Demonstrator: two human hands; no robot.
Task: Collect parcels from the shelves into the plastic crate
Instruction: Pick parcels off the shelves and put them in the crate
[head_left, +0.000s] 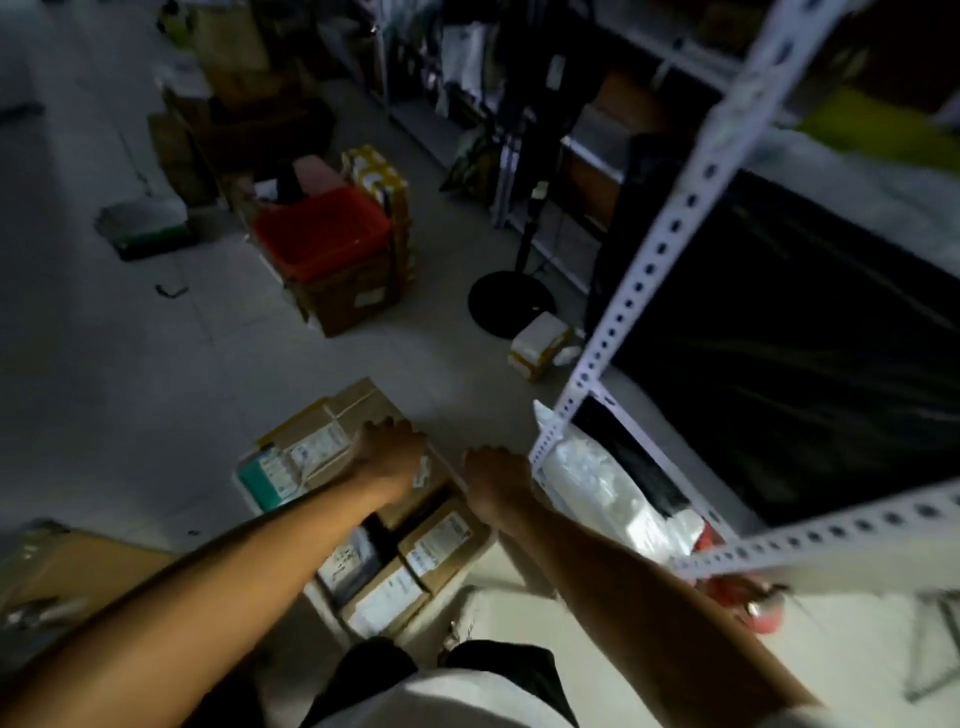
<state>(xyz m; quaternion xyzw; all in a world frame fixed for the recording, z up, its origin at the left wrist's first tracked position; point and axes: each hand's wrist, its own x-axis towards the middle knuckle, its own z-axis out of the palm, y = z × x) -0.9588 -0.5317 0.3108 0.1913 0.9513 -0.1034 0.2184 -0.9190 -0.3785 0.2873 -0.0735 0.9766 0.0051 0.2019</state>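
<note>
Head view: both bare forearms reach forward and down toward the floor. The left hand (390, 451) lies palm-down on a brown cardboard parcel (358, 415) at the far end of the load, its fingers bent over the box's far edge; whether they truly grip it I cannot tell. The right hand (496, 480) is at the right rim of the white plastic crate (483, 551), fingers curled downward over that edge, but motion blur hides whether they clasp it.

The crate sits on the pale tiled floor (130, 364) just ahead of the person's feet, packed with brown boxes bearing white labels, a teal-edged box (262, 475) at its left end. To the right stands a white perforated metal shelf frame (670, 234), white bagged parcels (597, 483) on its low shelf beside the crate. Farther off, a red crate (322, 231) rests on a carton.
</note>
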